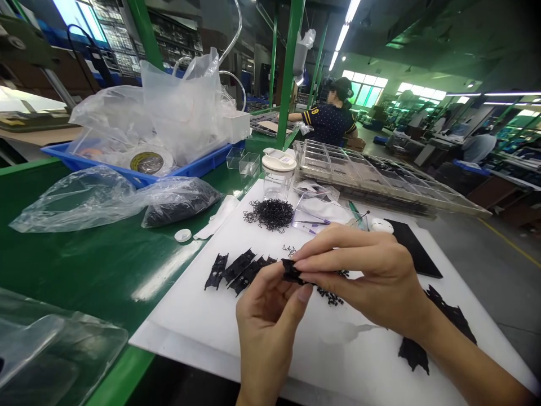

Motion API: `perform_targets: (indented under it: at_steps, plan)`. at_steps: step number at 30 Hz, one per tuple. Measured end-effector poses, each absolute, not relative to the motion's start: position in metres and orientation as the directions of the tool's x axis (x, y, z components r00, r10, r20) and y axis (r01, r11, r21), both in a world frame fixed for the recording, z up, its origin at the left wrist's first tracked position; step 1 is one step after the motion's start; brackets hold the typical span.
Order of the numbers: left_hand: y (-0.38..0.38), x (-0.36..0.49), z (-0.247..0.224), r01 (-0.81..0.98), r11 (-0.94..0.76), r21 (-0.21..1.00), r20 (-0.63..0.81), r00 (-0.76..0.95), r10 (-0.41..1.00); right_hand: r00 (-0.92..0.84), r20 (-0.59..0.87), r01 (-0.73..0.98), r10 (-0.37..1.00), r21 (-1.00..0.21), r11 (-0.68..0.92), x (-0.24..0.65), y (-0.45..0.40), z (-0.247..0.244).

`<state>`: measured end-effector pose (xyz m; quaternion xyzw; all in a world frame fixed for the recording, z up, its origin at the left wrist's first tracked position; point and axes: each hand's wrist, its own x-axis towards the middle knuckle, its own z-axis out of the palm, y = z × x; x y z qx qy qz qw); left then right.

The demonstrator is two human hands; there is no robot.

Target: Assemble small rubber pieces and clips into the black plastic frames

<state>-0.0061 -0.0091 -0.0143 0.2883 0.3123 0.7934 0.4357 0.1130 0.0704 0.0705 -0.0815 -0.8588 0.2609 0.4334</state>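
A small black part (289, 272) sits right at the fingertips of both hands, above a white board (181, 316). I see its left end against the bent forefinger of the left hand (267, 324), whose thumb comes up just under it; the fingers are curled, and whether they press tightly I cannot tell. The right hand (376, 276) reaches in from the right, thumb below and fingertips above, pinching the part's right end. The fingertips cover much of it, so I cannot make out its full shape.

On the board, left of and beyond the left hand, lies a row of black slotted parts (240, 265). Farther back is a heap of thin black pieces (274, 214). Tiny black bits (332, 297) are scattered beneath the right hand, partly hidden by it.
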Motion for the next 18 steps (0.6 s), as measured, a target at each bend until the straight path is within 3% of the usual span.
perform_targets:
  at_steps: [8,18]
  plan:
    - [-0.01,-0.008,-0.016,-0.44,-0.447,0.779,0.26,-0.421,0.869,-0.645,0.653,-0.033,0.397,-0.543,0.839,0.116,0.066,0.076]
    - [-0.013,-0.004,-0.009,-0.343,-0.519,0.783,0.282,-0.549,0.787,-0.71,0.646,0.013,0.278,-0.384,0.923,0.121,0.056,0.086]
